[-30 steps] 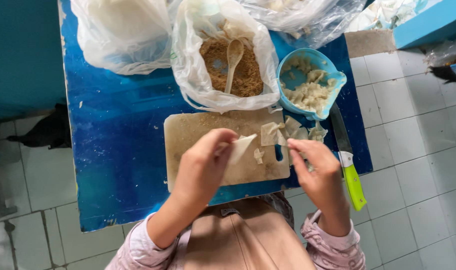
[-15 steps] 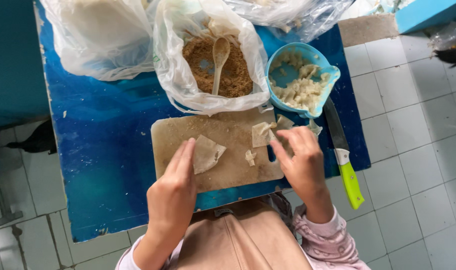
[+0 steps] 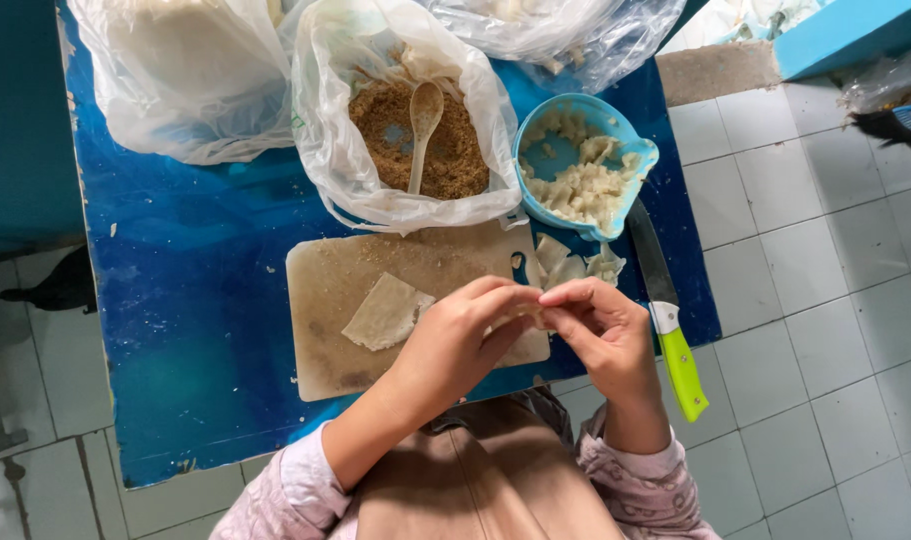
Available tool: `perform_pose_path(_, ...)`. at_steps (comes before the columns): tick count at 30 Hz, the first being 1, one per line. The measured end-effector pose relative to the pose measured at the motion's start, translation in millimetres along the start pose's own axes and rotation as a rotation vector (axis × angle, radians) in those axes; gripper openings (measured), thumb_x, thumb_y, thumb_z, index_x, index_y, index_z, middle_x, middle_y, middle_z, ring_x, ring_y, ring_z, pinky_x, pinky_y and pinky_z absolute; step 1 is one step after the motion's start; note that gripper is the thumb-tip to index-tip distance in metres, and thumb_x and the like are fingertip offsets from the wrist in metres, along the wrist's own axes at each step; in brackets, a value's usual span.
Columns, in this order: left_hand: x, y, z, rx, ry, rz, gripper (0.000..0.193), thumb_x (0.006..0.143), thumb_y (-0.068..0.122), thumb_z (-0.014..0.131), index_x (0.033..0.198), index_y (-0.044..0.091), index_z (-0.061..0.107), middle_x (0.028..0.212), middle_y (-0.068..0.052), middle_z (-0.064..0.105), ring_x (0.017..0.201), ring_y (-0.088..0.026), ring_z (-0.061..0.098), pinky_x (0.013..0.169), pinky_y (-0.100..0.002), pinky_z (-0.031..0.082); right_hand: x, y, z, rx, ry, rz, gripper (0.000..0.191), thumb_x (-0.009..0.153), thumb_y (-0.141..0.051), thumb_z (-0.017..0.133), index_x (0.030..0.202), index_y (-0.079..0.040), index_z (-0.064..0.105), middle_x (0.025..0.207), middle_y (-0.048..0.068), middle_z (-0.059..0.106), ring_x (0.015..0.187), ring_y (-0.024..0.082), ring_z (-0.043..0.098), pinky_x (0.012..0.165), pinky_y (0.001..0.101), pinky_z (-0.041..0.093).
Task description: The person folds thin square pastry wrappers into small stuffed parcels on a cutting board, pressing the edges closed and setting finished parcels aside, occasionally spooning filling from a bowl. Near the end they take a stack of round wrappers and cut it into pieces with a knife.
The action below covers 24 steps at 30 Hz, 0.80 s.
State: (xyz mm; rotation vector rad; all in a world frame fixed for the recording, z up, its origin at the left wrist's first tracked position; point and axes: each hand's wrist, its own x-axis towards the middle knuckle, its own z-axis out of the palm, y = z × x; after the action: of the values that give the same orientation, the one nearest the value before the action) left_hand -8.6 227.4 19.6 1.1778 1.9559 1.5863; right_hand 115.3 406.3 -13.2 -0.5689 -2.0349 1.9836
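My left hand (image 3: 455, 345) and right hand (image 3: 600, 335) meet fingertip to fingertip over the worn wooden cutting board (image 3: 325, 345), together pinching a small pale piece of dough (image 3: 520, 315), mostly hidden between them. A flat pale square wrapper (image 3: 385, 312) lies on the board just beside my left hand.

1. 2 bare hands, left hand (image 3: 453, 345) and right hand (image 3: 603, 335), without gloves or rings.
2. Pale pink patterned sleeves (image 3: 293, 492), pushed up above the wrists.
3. Tan-brown apron (image 3: 475, 480) over the chest.
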Motion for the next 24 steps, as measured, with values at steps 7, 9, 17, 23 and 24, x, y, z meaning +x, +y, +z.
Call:
perform_pose_path(7,3.0,-10.8,7.1,-0.160,0.052,-0.240,0.026,0.097,0.001,0.063,0.122,0.008,0.069,0.110,-0.013,0.073,0.098,-0.029,0.076,0.085,-0.033,0.060,-6.1,9.7,-17.0,-0.007,0.022,-0.051,0.015,0.099,0.004,0.062,0.111,0.004,0.072,0.099,0.006,0.071,0.089,0.008,0.065,0.080,0.0202,0.051)
perform_pose_path(9,-1.7,-3.2,5.8,0.009,0.078,0.047,0.041,0.090,-0.008,0.060,0.128,0.007,0.064,0.130,-0.018,0.062,0.110,-0.034,0.069,0.091,-0.037,0.058,-7.0,13.5,-18.4,0.011,-0.059,-0.120,0.018,0.101,0.007,0.059,0.113,0.004,0.072,0.105,0.007,0.070,0.090,0.010,0.064,0.080,0.0211,0.050)
perform_pose_path(17,-2.3,6.5,5.4,0.158,-0.074,0.090,0.042,0.088,-0.001,0.069,0.129,0.008,0.061,0.114,-0.014,0.065,0.103,-0.036,0.068,0.085,-0.042,0.055,-8.0,18.3,-0.7,0.464,-0.098,0.110,0.027,0.083,0.013,0.065,0.109,0.004,0.067,0.109,0.007,0.068,0.098,0.014,0.068,0.086,0.0289,0.056)
perform_pose_path(23,-24.3,9.4,-4.1,0.185,-0.044,-0.037,0.027,0.089,0.001,0.068,0.115,0.006,0.069,0.099,-0.012,0.067,0.085,-0.030,0.070,0.070,-0.037,0.056,-38.0,5.9,21.6,-0.244,0.040,-0.219,0.016,0.091,0.002,0.071,0.107,0.002,0.073,0.095,0.009,0.072,0.080,0.014,0.067,0.070,0.0272,0.053)
perform_pose_path(24,-25.6,9.5,-5.2,0.168,-0.017,-0.075,0.024,0.089,0.001,0.067,0.112,0.006,0.070,0.100,-0.011,0.068,0.084,-0.028,0.072,0.069,-0.035,0.058,-41.3,3.5,21.2,-0.313,0.058,-0.277,0.021,0.090,0.001,0.071,0.111,0.002,0.072,0.096,0.010,0.072,0.081,0.015,0.068,0.071,0.0268,0.055)
